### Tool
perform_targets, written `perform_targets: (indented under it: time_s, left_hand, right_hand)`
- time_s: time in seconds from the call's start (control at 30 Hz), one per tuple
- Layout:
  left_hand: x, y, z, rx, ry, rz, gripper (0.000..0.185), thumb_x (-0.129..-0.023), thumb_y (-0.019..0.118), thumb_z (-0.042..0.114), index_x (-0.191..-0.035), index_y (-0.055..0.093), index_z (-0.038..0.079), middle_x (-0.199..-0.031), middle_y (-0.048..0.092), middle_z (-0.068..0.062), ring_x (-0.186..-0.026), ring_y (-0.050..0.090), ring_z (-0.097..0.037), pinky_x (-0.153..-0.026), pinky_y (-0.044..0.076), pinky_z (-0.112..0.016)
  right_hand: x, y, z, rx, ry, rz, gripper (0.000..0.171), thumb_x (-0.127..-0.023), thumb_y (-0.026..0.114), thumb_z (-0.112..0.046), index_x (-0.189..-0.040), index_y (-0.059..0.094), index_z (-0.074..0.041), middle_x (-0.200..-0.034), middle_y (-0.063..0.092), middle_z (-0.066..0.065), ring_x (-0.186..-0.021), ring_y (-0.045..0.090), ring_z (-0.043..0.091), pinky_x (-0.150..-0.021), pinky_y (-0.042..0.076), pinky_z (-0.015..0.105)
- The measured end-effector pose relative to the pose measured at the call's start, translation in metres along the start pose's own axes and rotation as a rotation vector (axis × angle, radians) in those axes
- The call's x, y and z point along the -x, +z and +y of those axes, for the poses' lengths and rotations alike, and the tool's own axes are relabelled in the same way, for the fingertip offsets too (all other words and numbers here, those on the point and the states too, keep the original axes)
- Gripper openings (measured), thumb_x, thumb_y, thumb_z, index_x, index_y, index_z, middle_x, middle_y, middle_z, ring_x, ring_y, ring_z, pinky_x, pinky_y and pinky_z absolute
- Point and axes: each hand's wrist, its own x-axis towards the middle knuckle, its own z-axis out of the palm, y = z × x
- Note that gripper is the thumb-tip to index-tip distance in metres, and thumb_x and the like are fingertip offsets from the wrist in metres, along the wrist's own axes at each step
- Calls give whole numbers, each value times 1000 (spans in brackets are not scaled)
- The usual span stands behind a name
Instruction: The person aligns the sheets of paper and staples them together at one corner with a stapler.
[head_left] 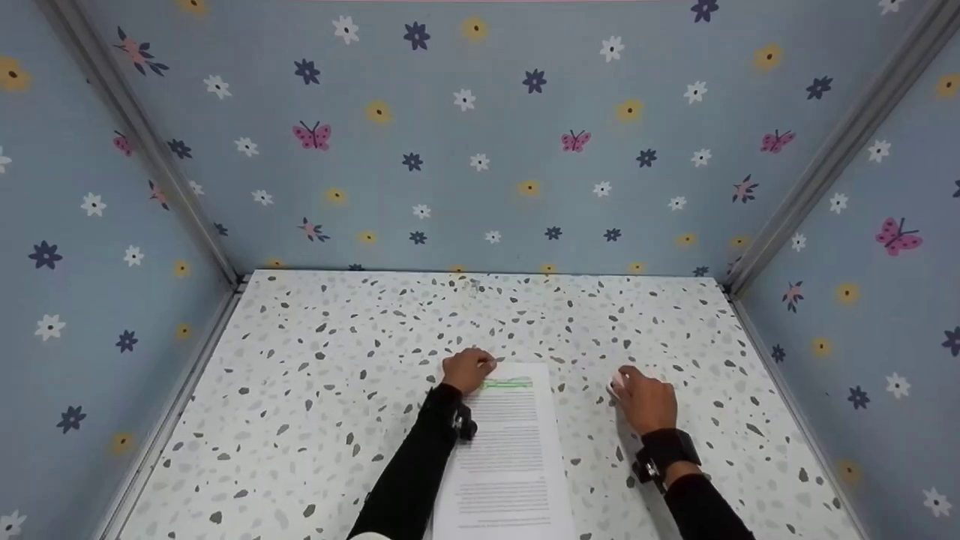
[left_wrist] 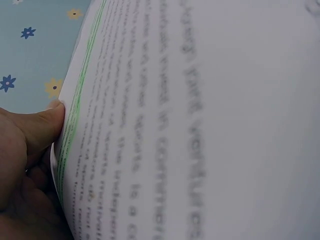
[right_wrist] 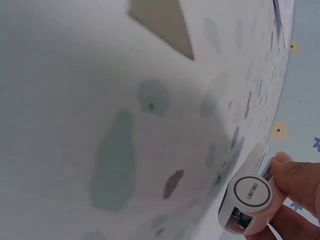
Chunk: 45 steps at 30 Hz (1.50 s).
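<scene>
My left hand (head_left: 468, 370) is at the top left corner of a stack of printed paper (head_left: 502, 450). In the left wrist view, its thumb (left_wrist: 47, 122) presses on the paper's edge, with the curled fingers behind. Green highlighter marks (left_wrist: 75, 110) run over the top lines of print. Off to the right of the paper, my right hand (head_left: 649, 401) grips a small white and pink stapler (right_wrist: 252, 192) with a round logo. The thumb and fingers close around its side, close over the table.
The white speckled table (head_left: 322, 420) ends at a blue flowered back wall (head_left: 480, 150). Similar panels stand at the left and right, joined by grey metal posts (head_left: 840, 142).
</scene>
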Motion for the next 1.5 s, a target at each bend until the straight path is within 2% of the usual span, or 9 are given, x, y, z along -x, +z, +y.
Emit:
perform_targets:
  time_s: [0.03,0.17,0.37,0.47,0.97,1.17,1.33,1.4,1.5]
  left_hand:
    - [0,0,0,-8,27,17,19,-101,64,23,-104,78,11,-110,72,-9,-105,66,-32,-95,35,-60]
    - [1,0,1,-18,44,26,19,-100,65,24,-102,78,10,-107,73,-9,-103,66,-32,-92,36,-60]
    - [2,-1,11,-40,-2,7,18,-101,64,16,-106,77,5,-113,71,-14,-107,64,-37,-95,35,-61]
    - [1,1,10,-46,-10,5,18,-101,63,17,-108,77,7,-114,71,-13,-108,64,-35,-96,34,-61]
    - [0,1,4,-33,2,-9,20,-102,62,19,-110,76,8,-115,72,-11,-109,65,-34,-97,35,-62]
    - [2,-5,12,-17,-11,-16,19,-102,62,17,-110,76,7,-115,72,-12,-109,64,-34,-98,33,-62]
    - [5,-8,16,-10,-14,-21,19,-102,62,15,-110,76,5,-115,72,-12,-110,64,-35,-98,32,-63]
    - [5,-9,15,-10,-13,-18,18,-102,62,14,-109,76,5,-114,72,-12,-110,64,-35,-98,32,-63]
    - [4,-7,11,-7,-13,-12,18,-102,62,14,-108,77,6,-113,72,-12,-109,64,-35,-98,32,-63]
  right_hand:
    - [1,1,1,-1,13,-11,30,-90,78,-18,-116,71,-4,-56,60,6,-50,53,26,-71,47,56]
    - [4,2,3,-4,55,-56,29,-92,75,-20,-117,71,-4,-60,63,7,-51,54,26,-74,47,57]
    - [2,0,4,10,73,-89,31,-93,74,-21,-119,70,-5,-70,69,15,-60,62,34,-76,47,57]
    - [1,-1,4,14,80,-103,31,-93,73,-22,-120,70,-5,-72,69,16,-61,63,35,-76,47,57]
    - [4,5,5,15,43,-31,32,-95,72,-20,-122,69,-4,-67,66,11,-55,57,29,-62,47,53]
    - [4,4,4,15,46,-34,33,-93,74,-19,-122,69,-4,-66,65,10,-52,54,26,-61,46,52]
    - [2,4,4,0,66,-72,34,-94,72,-20,-123,68,-4,-74,69,13,-60,61,31,-70,48,55]
    - [1,4,5,-16,61,-73,36,-93,73,-20,-124,67,-3,-78,71,13,-61,61,30,-68,49,53]
    - [-1,2,3,-53,81,-90,46,-91,74,-22,-131,63,-2,-91,73,17,-69,64,31,-71,50,52]
